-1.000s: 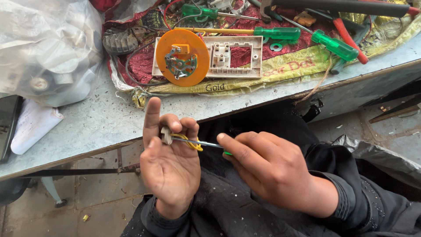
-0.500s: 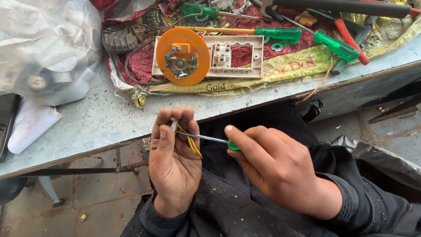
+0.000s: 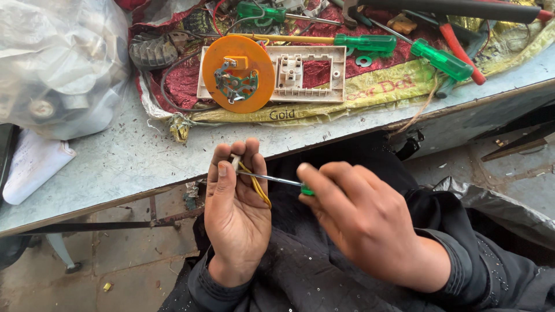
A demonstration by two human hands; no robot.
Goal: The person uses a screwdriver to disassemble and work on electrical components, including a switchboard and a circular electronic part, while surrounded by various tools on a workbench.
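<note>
My left hand (image 3: 237, 216) is held palm up below the bench edge, its fingers curled around a small white electrical part (image 3: 235, 162) with yellow wires (image 3: 259, 189) trailing over the palm. My right hand (image 3: 364, 222) grips a green-handled screwdriver (image 3: 276, 180); only a bit of the handle shows past my fingers. The thin metal shaft points left and its tip meets the white part between my left thumb and fingers.
On the grey bench (image 3: 127, 159) lie an orange disc with metal contacts (image 3: 238, 74), a beige switch plate (image 3: 300, 74), several green-handled screwdrivers (image 3: 365, 42), red-handled pliers (image 3: 459, 49), and a clear plastic bag (image 3: 55, 63) at the left. White paper (image 3: 32, 167) lies near the left edge.
My left index finger, raised a second ago, has folded down around the white part. Both hands shifted slightly, and the screwdriver tip stays on the part.
</note>
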